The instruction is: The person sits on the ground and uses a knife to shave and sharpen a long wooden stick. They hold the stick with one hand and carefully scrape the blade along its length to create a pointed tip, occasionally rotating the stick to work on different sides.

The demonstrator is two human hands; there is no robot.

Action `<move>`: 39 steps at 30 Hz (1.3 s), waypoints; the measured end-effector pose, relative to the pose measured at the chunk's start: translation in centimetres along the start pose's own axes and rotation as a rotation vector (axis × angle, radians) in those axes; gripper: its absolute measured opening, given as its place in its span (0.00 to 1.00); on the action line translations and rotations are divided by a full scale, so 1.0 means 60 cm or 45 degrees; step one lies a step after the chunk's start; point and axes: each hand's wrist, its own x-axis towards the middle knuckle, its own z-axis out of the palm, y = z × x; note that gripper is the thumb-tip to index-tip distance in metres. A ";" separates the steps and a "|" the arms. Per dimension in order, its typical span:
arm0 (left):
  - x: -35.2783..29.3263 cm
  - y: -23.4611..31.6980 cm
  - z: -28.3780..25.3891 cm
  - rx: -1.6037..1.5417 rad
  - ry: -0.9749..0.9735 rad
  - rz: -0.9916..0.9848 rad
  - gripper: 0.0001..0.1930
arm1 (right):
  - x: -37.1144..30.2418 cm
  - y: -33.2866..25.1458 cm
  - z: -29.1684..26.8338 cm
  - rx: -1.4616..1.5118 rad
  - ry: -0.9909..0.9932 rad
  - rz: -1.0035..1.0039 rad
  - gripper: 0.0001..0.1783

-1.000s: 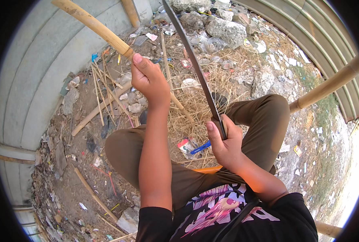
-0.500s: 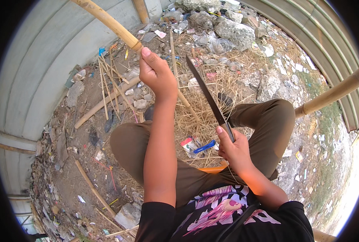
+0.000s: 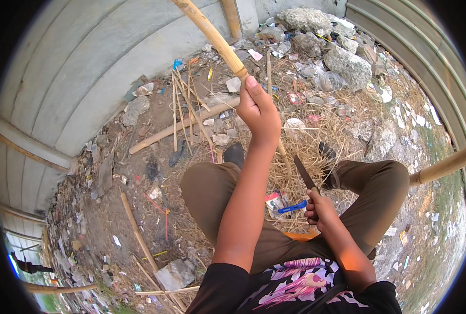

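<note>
Head view: my two hands are well apart, each wrapped around something of its own. My left hand [image 3: 259, 112] is closed around the lower end of a bamboo pole [image 3: 212, 39], thumb pressed along it; the pole slants up and to the left from my fist, in front of the grey wall [image 3: 107, 73], and runs out of sight at the top edge. My right hand [image 3: 322, 210], lower and nearer my lap, grips a long dark knife [image 3: 305, 174], its blade pointing up and slightly left, clear of the pole.

Just beside my right fingers is a blue cutter [image 3: 292, 207]; I cannot tell whether they touch it. Left of that lies a red-and-white packet [image 3: 273, 201]. Dry straw [image 3: 309, 136] spreads over the ground between and beyond my bent knees, in brown trousers [image 3: 209, 191]. Something orange [image 3: 300, 236] shows by my lap, too covered to make out. Farther left, thin split sticks [image 3: 175, 112] lie across a thicker bamboo length [image 3: 162, 137] on the littered soil. Pale rocks [image 3: 348, 65] are heaped toward the far corner, near a ribbed metal fence [image 3: 426, 57].
</note>
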 end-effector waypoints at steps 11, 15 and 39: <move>-0.011 0.005 0.006 0.019 -0.032 0.058 0.22 | -0.120 -0.019 0.048 -0.783 0.077 -1.517 0.13; -0.008 0.003 0.006 0.046 0.000 0.051 0.21 | 0.044 0.084 -0.018 -0.507 -0.066 -0.452 0.14; -0.004 0.011 -0.001 0.054 -0.016 0.000 0.23 | 0.049 0.071 -0.017 -0.383 -0.053 -0.108 0.13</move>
